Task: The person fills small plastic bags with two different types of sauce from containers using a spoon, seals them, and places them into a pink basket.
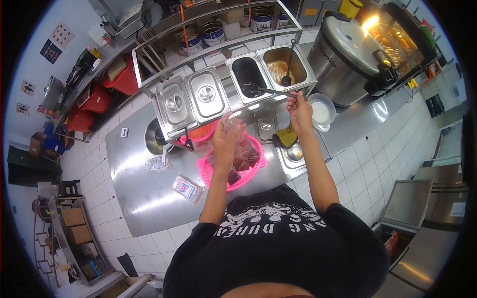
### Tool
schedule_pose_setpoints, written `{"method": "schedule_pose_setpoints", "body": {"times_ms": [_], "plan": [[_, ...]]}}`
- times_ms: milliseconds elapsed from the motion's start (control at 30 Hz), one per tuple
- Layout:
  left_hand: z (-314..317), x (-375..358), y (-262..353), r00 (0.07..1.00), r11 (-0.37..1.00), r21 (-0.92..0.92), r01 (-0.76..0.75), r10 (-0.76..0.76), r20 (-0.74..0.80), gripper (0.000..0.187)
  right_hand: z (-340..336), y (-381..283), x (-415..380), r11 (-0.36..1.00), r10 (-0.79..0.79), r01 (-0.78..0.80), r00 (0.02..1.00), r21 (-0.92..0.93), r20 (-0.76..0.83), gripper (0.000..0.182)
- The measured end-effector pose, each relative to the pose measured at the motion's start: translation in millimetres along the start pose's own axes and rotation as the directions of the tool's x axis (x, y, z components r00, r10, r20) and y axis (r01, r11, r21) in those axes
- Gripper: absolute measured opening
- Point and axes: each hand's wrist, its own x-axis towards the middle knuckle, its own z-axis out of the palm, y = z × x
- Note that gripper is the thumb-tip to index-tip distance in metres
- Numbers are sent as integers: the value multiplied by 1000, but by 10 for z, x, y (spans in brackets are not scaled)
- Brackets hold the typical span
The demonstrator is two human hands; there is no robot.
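Observation:
My right hand (299, 114) is closed around the handle of a dark ladle (276, 92). The ladle's bowl reaches over the steel food pan of dark sauce (247, 72). My left hand (227, 141) is raised, its fingers closed on a small clear plastic bag (228, 119). Beneath that hand and forearm stands a pink basket (262, 171) holding several filled bags of dark sauce (242, 162). Right of the sauce pan, another food pan (276, 58) has brownish residue and a second ladle (286, 79) leaning in it.
Two lidded steel pans (206, 93) stand left of the sauce. A large Miyako cooker (343, 54) is on the right, near a white bowl (322, 111). A green cloth (285, 137) lies by my right forearm. A packet of plastic bags (187, 188) rests on the steel table (144, 198).

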Motion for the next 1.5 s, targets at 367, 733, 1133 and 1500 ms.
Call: {"method": "schedule_pose_setpoints", "body": {"times_ms": [367,733,1133,1500], "plan": [[44,306,69,978,937,-345,61,14,210,52,-97,-19,-75,995,32,-28,998,99,-46,32],[154,347,215,981,965,-253,-68,111,162,53,-131,-84,-104,994,21,-14,998,107,-66,33],[180,614,282,953,865,413,-286,302,28,56,-123,-163,-126,996,-7,13,998,86,-60,33],[262,771,185,964,943,198,-266,263,43,55,-148,-186,-120,995,-3,11,997,102,-77,32]]}}
